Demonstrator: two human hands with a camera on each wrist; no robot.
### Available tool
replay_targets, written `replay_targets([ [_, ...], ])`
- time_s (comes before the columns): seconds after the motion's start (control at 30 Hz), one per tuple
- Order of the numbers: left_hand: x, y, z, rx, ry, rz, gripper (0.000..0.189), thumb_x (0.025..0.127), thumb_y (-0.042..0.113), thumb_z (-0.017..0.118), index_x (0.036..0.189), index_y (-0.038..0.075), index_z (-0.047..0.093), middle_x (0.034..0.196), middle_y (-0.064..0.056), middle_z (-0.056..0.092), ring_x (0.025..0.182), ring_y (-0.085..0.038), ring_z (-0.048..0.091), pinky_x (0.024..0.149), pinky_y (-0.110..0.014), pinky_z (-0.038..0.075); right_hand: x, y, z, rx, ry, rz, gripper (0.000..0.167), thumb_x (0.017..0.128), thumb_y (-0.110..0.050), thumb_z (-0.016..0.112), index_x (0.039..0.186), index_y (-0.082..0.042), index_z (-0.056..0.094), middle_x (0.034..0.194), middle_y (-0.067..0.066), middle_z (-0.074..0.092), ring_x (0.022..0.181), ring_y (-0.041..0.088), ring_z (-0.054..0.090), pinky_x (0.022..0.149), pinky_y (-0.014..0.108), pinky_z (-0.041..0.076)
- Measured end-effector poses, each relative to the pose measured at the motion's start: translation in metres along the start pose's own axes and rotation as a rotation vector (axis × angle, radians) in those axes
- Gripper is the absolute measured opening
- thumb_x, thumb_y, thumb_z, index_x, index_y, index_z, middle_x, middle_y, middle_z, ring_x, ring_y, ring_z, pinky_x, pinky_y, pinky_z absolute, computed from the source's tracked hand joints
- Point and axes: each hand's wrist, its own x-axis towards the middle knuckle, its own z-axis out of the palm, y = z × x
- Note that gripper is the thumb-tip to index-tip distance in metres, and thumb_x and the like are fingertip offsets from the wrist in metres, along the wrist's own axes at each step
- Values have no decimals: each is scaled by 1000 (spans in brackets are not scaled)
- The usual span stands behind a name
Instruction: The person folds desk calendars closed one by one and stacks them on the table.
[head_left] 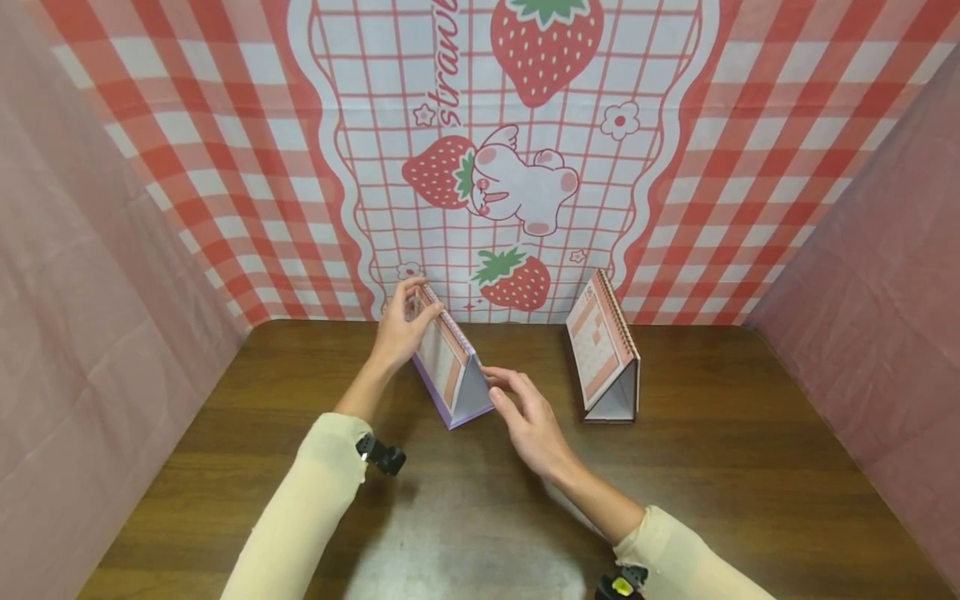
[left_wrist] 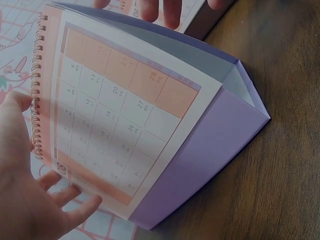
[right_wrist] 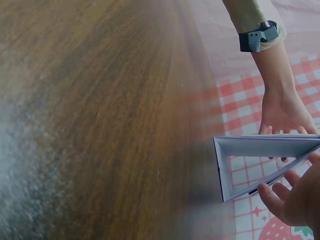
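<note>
While the purple calendar (head_left: 442, 367) stands on its base just left of the centre of the frame, its long axis slants from upper left to lower right, so each hand is nearest to a different end. The left hand (head_left: 397, 333) is at the upper-left end, with thumb and fingers parted about the corner and the thumb against the spiral (left_wrist: 36, 75); whether that is a firm pinch or a light touch, I cannot tell. The right hand (head_left: 532, 425) comes from the lower right with slightly bent, parted fingers clamped on nothing; its fingertips meet the calendar's right side close to the open lower-right end (touching or barely beside, the views leave a little doubt).

In the left wrist view the page (left_wrist: 115, 115) reads 08 and faces that hand's camera, above the purple base.

Farther out, the other calendar (head_left: 600, 350), pink and upright, stands right of centre, apart from both hands. Both rest on the wooden table (head_left: 480, 517). Behind it, a red checked cloth (head_left: 258, 167) with strawberries fills the top of the frame, and plain pink drapes (head_left: 67, 350) close in both sides.
</note>
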Motion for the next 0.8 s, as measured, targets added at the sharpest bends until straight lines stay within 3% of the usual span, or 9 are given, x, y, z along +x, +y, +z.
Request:
replay_targets([
  [0.1,-8,17,-4,-36,-37,-11,68,105,53,77,163,30,51,180,-19,44,169,-44,40,136,-74,34,1,1,1,-1,15,6,38,115,-21,59,151,-10,68,143,19,71,140,38,68,116,42,57],
  [0.3,-3,5,0,15,2,21,68,103,63,75,161,36,53,176,-18,50,162,-43,49,129,-74,44,2,-1,1,13,33,14,38,115,-21,59,150,-9,68,143,19,68,138,36,65,111,33,56],
  [0.33,-5,10,-1,14,4,17,67,104,61,75,161,34,53,176,-19,50,162,-44,49,129,-74,43,2,-2,1,18,33,14,38,115,-21,59,151,-9,68,144,19,68,138,36,65,111,31,56],
  [0.43,-22,43,-9,-14,-38,-28,65,109,46,73,165,26,49,180,-21,43,167,-46,42,136,-73,35,2,-2,1,35,33,18,38,115,-20,59,151,-7,68,144,20,68,138,36,65,108,26,57],
  [0.5,-17,32,-7,2,-17,-17,64,107,58,72,163,35,50,179,-18,47,166,-43,46,133,-72,39,3,-2,2,36,40,23,38,115,-19,59,151,-7,68,144,20,68,138,36,66,107,24,57],
  [0.57,-23,41,-10,-15,-37,-20,65,106,56,74,163,33,50,179,-19,45,167,-43,45,135,-70,38,3,-2,2,33,50,36,38,116,-19,59,151,-7,68,144,20,68,135,36,67,105,23,57],
  [0.67,-2,3,-2,16,1,4,68,99,71,76,158,46,53,176,-12,52,162,-37,52,130,-69,44,3,-2,1,18,65,61,39,116,-20,58,151,-7,68,145,20,68,128,34,69,101,22,58],
  [0.77,-2,1,-1,27,9,17,68,99,66,78,158,42,54,174,-13,54,161,-37,53,130,-68,45,4,-2,1,10,70,83,40,117,-21,56,153,-8,68,150,19,69,124,35,72,99,24,58],
  [0.8,5,-10,2,45,23,13,68,99,68,77,158,45,53,174,-11,55,161,-35,53,129,-69,46,4,-2,1,8,70,87,40,117,-21,56,153,-8,68,152,18,70,124,36,72,100,25,58],
])
